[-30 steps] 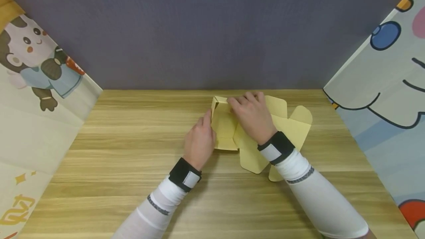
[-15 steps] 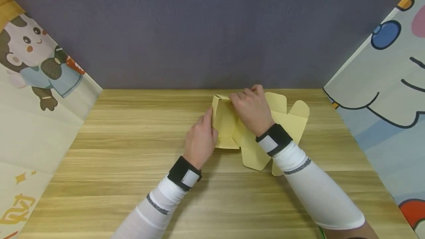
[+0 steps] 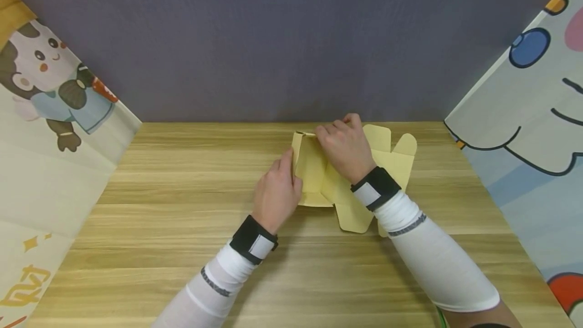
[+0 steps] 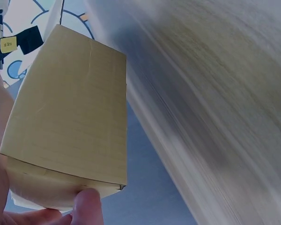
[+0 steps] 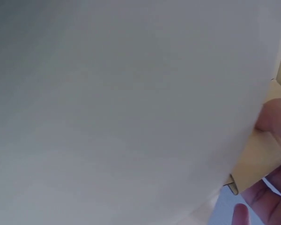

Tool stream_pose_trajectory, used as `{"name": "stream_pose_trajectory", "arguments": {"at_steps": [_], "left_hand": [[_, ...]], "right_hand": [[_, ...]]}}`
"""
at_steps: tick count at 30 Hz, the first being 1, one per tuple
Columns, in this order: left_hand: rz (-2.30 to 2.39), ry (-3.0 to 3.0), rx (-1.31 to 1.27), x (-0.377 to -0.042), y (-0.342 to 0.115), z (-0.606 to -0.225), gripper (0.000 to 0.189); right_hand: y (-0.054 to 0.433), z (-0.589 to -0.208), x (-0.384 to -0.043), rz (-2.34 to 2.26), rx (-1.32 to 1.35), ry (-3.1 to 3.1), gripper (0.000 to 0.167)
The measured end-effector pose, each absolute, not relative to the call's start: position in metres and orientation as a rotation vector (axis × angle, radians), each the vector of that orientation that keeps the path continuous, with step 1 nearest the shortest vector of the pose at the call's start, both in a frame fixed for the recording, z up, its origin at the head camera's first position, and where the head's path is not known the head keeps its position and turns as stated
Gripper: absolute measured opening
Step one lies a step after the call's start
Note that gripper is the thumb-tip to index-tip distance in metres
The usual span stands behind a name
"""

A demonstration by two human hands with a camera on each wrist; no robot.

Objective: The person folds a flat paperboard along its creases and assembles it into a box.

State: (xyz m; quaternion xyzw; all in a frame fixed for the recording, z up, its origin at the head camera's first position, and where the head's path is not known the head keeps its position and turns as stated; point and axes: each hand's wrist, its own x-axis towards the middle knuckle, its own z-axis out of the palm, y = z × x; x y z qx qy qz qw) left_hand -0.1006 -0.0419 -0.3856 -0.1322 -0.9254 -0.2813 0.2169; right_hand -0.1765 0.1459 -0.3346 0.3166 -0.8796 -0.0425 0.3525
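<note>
A pale yellow cardboard box [image 3: 311,168], partly folded, stands on the wooden table with its inside showing. Its lid panel [image 3: 395,168] with several flaps spreads out to the right. On the box's left wall my left hand [image 3: 277,194] has its grip; in the left wrist view a thumb [image 4: 88,206] presses the cardboard wall [image 4: 70,108] near its folded edge. My right hand [image 3: 346,148] pinches the far right wall, covering that corner. Cardboard also shows between the right fingers [image 5: 276,117] in the right wrist view, where a blurred pale surface [image 5: 131,112] hides most else.
The wooden table [image 3: 182,227] meets a dark grey back wall [image 3: 291,39]. Printed side panels rise at the left [image 3: 54,166] and right [image 3: 514,130]. A green strip [image 3: 441,318] shows at the bottom edge near the right forearm.
The lid panel and its flaps have shifted slightly away and inward. The box has edged a little to the right. My right hand has moved slightly farther back; both hands keep their hold.
</note>
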Motion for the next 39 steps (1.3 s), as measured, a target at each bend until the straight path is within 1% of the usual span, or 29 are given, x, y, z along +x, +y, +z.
{"name": "stream_pose_trajectory", "arguments": {"at_steps": [12,21,25,28,32,35,39], "left_hand": [[-0.765,-2.572,-0.367,-0.098,-0.039,-0.384,0.061],[-0.794,-2.578,-0.366,-0.098,-0.04,-0.385,0.061],[-0.816,-2.58,-0.377,-0.099,-0.042,-0.384,0.058],[-0.796,-2.579,-0.375,-0.101,-0.044,-0.379,0.056],[-0.727,-2.553,-0.366,-0.106,-0.047,-0.367,0.058],[-0.679,-2.522,-0.417,-0.113,-0.048,-0.355,0.059],[-0.656,-2.511,-0.55,-0.124,-0.048,-0.341,0.058]], "right_hand": [[0.148,-0.336,-0.178,-0.101,0.816,-2.245,0.015],[0.147,-0.337,-0.178,-0.097,0.822,-2.258,0.01],[0.147,-0.335,-0.177,-0.094,0.858,-2.269,0.011],[0.146,-0.333,-0.175,-0.086,0.896,-2.271,0.015],[0.141,-0.329,-0.171,-0.093,0.95,-2.28,0.016],[0.137,-0.326,-0.168,-0.106,0.983,-2.293,0.017],[0.132,-0.325,-0.165,-0.1,1.011,-2.308,0.02]]}}
